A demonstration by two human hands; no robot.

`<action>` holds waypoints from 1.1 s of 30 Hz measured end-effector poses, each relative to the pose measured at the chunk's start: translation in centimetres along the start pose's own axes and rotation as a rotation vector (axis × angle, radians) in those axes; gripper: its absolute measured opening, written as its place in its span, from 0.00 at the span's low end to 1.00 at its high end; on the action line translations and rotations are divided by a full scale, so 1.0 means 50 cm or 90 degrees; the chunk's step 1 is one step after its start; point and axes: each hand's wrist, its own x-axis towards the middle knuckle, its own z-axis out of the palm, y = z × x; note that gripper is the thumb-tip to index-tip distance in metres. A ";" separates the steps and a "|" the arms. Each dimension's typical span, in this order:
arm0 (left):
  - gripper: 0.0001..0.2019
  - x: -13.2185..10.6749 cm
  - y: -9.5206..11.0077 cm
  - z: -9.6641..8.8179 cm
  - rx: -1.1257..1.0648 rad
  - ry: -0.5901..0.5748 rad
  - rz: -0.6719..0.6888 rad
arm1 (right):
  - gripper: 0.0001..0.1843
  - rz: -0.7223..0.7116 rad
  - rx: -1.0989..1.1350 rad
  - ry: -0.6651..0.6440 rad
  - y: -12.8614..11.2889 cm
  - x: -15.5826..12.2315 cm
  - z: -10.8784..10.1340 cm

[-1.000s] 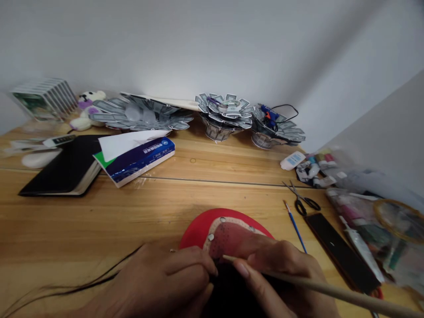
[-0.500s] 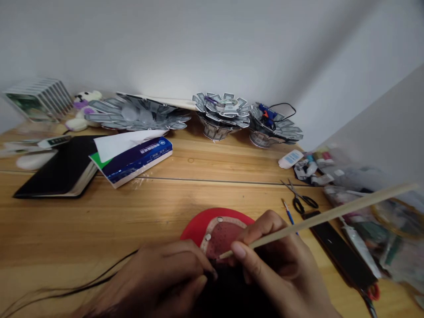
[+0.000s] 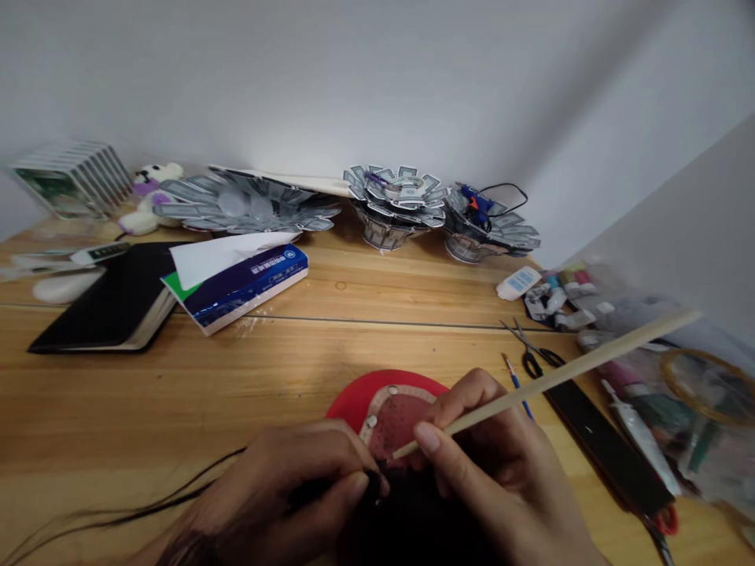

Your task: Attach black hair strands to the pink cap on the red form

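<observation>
A thin, pale wooden stick is pinched in my right hand, slanting up to the right. Its lower end reaches a pinkish mesh patch with a pale border, dotted with dark specks. That patch lies on a round red base, fixed with pins such as a white-headed pin. My left hand is closed on a lock of dark hair at the near edge of the mesh, close to the stick's tip. Loose strands trail out to the left. Dark hair covers the near part of the base.
Scissors, a blue-handled tool and a long black case lie at the right, beside bagged supplies. A tissue pack and black notebook lie at the left. Folded-paper bowls line the wall.
The stick's upper end has swung slightly left and up. My left fingers have shifted a little around the hair. The view has moved slightly.
</observation>
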 end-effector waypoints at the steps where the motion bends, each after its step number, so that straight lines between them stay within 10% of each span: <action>1: 0.09 -0.001 0.000 0.000 0.010 -0.003 0.004 | 0.06 0.000 -0.001 -0.006 -0.001 0.000 -0.001; 33: 0.10 -0.007 -0.003 0.006 0.144 0.009 0.092 | 0.09 -0.133 -0.206 -0.065 0.017 -0.018 -0.021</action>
